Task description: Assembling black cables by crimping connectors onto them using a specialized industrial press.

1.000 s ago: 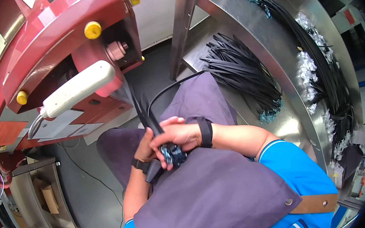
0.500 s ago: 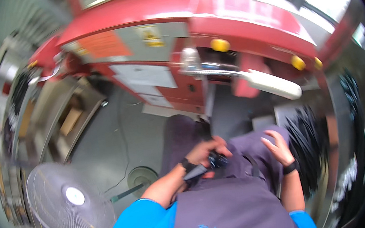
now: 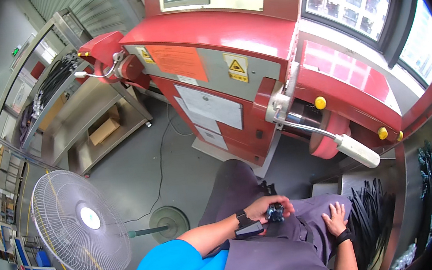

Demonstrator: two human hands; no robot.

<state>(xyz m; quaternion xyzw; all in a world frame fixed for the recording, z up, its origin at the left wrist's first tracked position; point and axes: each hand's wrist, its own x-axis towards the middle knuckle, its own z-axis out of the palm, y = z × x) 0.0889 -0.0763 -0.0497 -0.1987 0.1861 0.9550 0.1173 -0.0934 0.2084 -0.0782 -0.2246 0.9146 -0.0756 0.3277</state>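
Observation:
I sit in front of a red machine (image 3: 247, 39). My left hand (image 3: 268, 208) is closed around a small black and blue part (image 3: 276, 213) held over my lap; a short black piece (image 3: 265, 188) sticks out just beyond it. A black band with a small box is on that wrist. My right hand (image 3: 336, 217) lies flat on my right thigh, fingers apart, holding nothing, with a black wristband behind it. A grey apron (image 3: 275, 265) covers my lap.
The machine's white-handled lever (image 3: 357, 151) juts out above my right knee, with yellow knobs beside it. Bundles of black cables (image 3: 372, 218) lie on a steel surface at right. A pedestal fan (image 3: 78, 224) stands at left, and a steel shelf cart (image 3: 85, 124) holds a cardboard box.
The view has swung from the cable table on the right toward the machine and fan. My right hand has left the part and now rests on my thigh.

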